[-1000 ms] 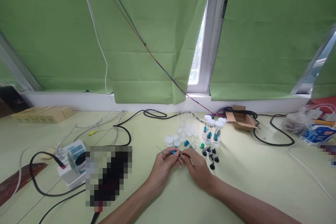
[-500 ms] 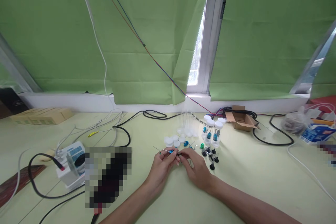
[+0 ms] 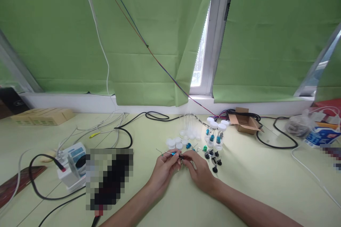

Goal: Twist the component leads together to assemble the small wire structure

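Note:
My left hand is closed in a pinch on a small blue piece with a thin metal rod sticking out to the left. At its right end, a small dark piece lies between both hands' fingertips. My right hand pinches that dark piece, its fingers nearly meeting the left ones. Just beyond are round white caps, a loose blue piece and a green piece. Several black pieces with metal rods lie right of my right hand.
Behind the hands stand clear tubes and several white-capped tubes with blue pieces inside. An open cardboard box is at the back right. A white power strip, cables and a pixelated black object occupy the left.
The dark piece between my fingertips has turned slightly and now lines up more with the blue piece. Both hands stay almost in place.

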Demonstrator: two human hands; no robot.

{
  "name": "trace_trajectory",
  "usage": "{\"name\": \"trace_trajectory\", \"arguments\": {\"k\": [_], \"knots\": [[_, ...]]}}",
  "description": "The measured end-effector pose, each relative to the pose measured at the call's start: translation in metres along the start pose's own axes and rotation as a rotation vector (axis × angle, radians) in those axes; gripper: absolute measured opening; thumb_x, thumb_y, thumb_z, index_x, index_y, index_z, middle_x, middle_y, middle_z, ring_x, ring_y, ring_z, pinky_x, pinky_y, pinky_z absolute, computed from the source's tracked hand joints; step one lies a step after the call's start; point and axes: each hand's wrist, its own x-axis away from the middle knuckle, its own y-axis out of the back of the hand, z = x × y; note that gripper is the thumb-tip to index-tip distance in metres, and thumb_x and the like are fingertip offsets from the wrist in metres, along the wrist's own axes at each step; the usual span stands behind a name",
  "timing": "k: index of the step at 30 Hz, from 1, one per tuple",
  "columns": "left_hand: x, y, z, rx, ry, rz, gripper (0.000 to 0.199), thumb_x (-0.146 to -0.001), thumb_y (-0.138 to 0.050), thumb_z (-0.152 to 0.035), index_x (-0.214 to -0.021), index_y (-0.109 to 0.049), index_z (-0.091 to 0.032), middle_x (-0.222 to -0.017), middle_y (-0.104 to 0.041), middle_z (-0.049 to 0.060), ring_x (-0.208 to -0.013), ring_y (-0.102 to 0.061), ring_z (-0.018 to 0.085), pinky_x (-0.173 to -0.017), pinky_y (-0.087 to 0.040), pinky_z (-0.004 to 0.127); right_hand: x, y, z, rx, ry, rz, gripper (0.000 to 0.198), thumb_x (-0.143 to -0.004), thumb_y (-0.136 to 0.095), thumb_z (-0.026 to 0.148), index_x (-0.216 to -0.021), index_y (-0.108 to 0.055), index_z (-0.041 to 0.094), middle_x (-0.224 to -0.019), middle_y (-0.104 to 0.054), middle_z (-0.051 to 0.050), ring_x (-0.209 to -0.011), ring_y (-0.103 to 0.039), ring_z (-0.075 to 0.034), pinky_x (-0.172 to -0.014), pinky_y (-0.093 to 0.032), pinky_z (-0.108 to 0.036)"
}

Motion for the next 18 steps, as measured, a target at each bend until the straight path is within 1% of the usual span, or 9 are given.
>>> {"name": "trace_trajectory", "arguments": {"k": [5, 11, 18], "knots": [[0.0001, -0.0004, 0.0004, -0.008, -0.003, -0.004, 0.022, -0.076, -0.076, -0.029, -0.091, -0.074, -0.014, -0.069, -0.062, 0.003, -0.063, -0.052, 0.011, -0.062, -0.046, 0.022, 0.0011, -0.001, -0.0001, 0.01, -0.025, -0.027, 0.021, -0.095, -0.045, 0.013, -0.11, -0.056, 0.022, -0.094, -0.065, -0.005, -0.083, -0.064, -0.017, -0.074, -0.053, -0.028], [0.0012, -0.0011, -0.001, -0.054, -0.012, -0.009, 0.022, -0.075, -0.077, -0.029, -0.091, -0.075, -0.015, -0.073, -0.063, 0.003, -0.065, -0.053, 0.011, -0.066, -0.046, 0.023, 0.0011, -0.0012, 0.0004, -0.021, -0.059, -0.022, 0.02, -0.095, -0.043, 0.014, -0.111, -0.054, 0.022, -0.09, -0.065, -0.005, -0.078, -0.063, -0.018, -0.071, -0.053, -0.029], [0.003, -0.0037, -0.0048, -0.11, -0.025, -0.036, 0.023, -0.075, -0.077, -0.029, -0.093, -0.074, -0.015, -0.069, -0.062, 0.001, -0.063, -0.052, 0.011, -0.067, -0.045, 0.023, 0.0014, -0.0004, 0.0011, -0.024, -0.105, 0.007, 0.018, -0.096, -0.042, 0.015, -0.108, -0.054, 0.021, -0.081, -0.063, -0.002, -0.069, -0.06, -0.016, -0.066, -0.049, -0.027]]}}
